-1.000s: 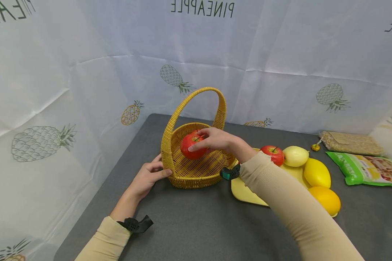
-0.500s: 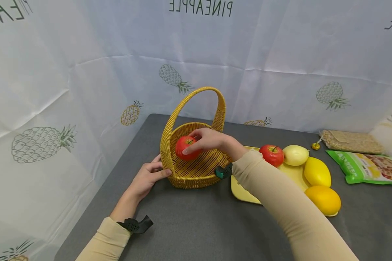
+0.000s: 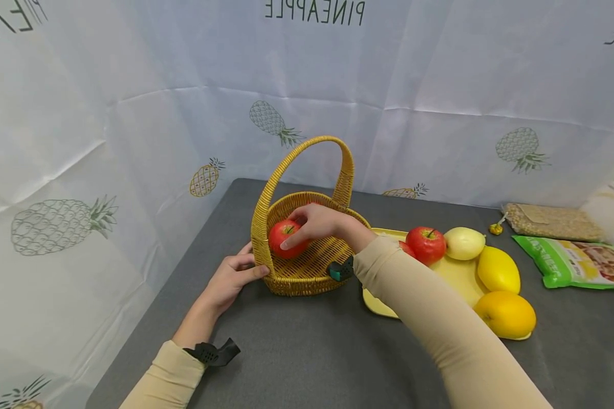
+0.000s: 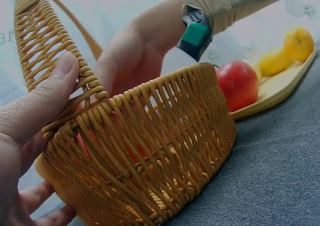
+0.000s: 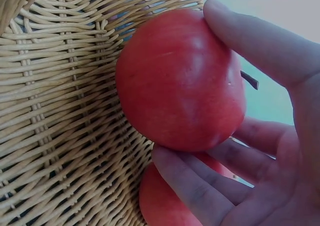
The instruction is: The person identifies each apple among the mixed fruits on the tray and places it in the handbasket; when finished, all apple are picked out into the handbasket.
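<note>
A yellow wicker basket [image 3: 302,287] with a tall arched handle stands on the dark table. My left hand [image 3: 229,279] grips its left side, thumb on the base of the handle and fingers along the outer wall. Inside the basket, my right hand [image 3: 318,222] holds a red apple [image 3: 282,234] near the left wall. From close by, the right wrist view has this apple [image 5: 180,80] between thumb and fingers, with the woven wall beside it. Below those fingers shows another red apple [image 5: 162,198], partly hidden.
Right of the basket lies a pale yellow tray [image 3: 452,275] with red apples [image 3: 426,245], a pale yellow fruit [image 3: 464,243], a yellow fruit [image 3: 498,270] and an orange-yellow one [image 3: 506,314]. Farther right are a green bag [image 3: 573,264] and a beige packet [image 3: 552,222]. A curtain hangs behind.
My right hand has moved the apple leftward and lower inside the basket, up to its left wall. The left hand and the basket have stayed in place.
</note>
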`<state>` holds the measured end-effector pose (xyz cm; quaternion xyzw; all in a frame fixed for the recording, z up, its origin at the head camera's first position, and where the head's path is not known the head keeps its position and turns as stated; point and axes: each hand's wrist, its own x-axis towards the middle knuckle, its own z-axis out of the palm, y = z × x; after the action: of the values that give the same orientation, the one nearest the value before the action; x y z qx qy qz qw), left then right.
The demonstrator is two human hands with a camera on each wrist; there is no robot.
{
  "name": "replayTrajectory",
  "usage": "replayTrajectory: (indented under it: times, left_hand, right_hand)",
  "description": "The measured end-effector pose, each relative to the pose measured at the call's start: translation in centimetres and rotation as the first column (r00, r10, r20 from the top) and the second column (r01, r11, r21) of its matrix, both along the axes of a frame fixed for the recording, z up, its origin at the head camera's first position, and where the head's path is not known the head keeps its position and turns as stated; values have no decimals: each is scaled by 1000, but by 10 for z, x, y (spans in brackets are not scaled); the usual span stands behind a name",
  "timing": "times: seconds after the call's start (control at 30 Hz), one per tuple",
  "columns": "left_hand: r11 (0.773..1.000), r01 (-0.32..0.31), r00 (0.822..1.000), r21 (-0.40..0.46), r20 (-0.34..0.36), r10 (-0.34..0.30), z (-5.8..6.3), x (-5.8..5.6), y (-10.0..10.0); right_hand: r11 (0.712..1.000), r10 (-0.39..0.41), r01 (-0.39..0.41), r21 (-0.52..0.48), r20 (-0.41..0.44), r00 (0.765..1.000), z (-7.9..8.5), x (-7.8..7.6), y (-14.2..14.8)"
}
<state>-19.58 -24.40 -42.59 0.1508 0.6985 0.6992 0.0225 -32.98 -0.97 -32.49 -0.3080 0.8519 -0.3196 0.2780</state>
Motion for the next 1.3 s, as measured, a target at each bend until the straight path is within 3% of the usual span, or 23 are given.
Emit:
replayTrajectory:
  times: [0.4,0.87,1.07,1.3]
  left_hand:
    - [1000,-7,1000,-10,3,7,0,1,0]
    - [1000,-8,1000,-12,-2,8,1,2,0]
    - [1000,-10,1000,-10,-1,10,2,1,-1]
    - [1000,-15,1000,-18,-4,15,2,0,-1]
  right_hand:
    - [999,5,-5,52,-15,1000,-7,-2,-7]
    - [996,5,-9,87,44,999,0,3,-14]
    - [994,11,-9,108,-20,1000,2,3,-14]
    - [988,72,-54,144,-125,990,4,1,-8]
